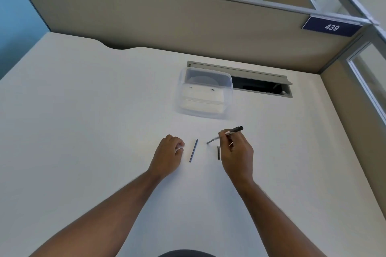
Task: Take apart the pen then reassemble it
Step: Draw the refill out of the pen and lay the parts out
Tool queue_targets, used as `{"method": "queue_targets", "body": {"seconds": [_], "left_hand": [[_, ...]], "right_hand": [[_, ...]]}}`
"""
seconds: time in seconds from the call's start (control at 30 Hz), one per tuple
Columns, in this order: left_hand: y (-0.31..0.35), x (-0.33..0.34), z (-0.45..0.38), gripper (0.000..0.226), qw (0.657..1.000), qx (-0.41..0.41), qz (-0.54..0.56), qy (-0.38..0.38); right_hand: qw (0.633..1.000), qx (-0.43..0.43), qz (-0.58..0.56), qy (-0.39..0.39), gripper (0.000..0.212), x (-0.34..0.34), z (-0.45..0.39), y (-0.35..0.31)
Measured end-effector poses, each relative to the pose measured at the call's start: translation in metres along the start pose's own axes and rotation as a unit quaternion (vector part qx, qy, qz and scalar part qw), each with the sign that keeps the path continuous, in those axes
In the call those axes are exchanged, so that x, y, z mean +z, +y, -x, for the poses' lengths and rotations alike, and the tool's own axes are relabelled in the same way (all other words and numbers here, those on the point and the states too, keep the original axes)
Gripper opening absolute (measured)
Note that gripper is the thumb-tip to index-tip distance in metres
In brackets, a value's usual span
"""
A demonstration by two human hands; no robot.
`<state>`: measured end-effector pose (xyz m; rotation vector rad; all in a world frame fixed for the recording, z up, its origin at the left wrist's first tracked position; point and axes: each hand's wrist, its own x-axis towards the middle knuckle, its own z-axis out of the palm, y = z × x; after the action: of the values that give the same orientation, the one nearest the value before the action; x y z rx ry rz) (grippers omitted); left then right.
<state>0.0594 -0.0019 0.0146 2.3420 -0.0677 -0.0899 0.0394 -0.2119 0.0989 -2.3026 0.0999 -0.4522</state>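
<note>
My right hand (pixel 237 152) grips the pen barrel (pixel 235 130), a clear tube with a black end that points up and right; its thin tip slants down-left toward the desk. A long dark ink refill (pixel 193 150) lies on the white desk between my hands. A short black cap-like piece (pixel 218 152) lies just left of my right hand. My left hand (pixel 168 153) rests on the desk to the left of the refill with its fingers curled and nothing seen in it.
A clear plastic container (pixel 205 95) with white contents stands behind the pen parts. Behind it is an open cable slot (pixel 259 84) in the desk. A beige partition (pixel 167 23) closes the back and right sides.
</note>
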Motion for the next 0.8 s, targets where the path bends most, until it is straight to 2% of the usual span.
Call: {"method": "queue_targets", "body": {"seconds": [0.2,0.37,0.5,0.6,0.8], "left_hand": [[0.0,0.0,0.0,0.017,1.0,0.004,0.0,0.001],[0.002,0.0,0.0,0.017,1.0,0.0,-0.006,-0.002],[0.002,-0.002,0.0,0.018,1.0,0.002,-0.007,-0.004],[0.002,-0.002,0.0,0.019,1.0,0.003,-0.008,-0.003],[0.0,-0.002,0.0,0.019,1.0,0.005,-0.001,-0.003]], "right_hand": [[0.995,-0.073,-0.036,0.059,0.013,-0.018,-0.003,-0.016],[0.995,-0.037,-0.056,0.077,0.02,-0.032,-0.016,-0.022],[0.997,0.069,-0.036,-0.005,0.033,-0.033,-0.023,-0.008],[0.988,0.131,0.022,-0.078,0.041,-0.025,-0.018,0.005],[0.936,0.184,0.16,-0.255,0.047,0.012,0.008,0.016]]}}
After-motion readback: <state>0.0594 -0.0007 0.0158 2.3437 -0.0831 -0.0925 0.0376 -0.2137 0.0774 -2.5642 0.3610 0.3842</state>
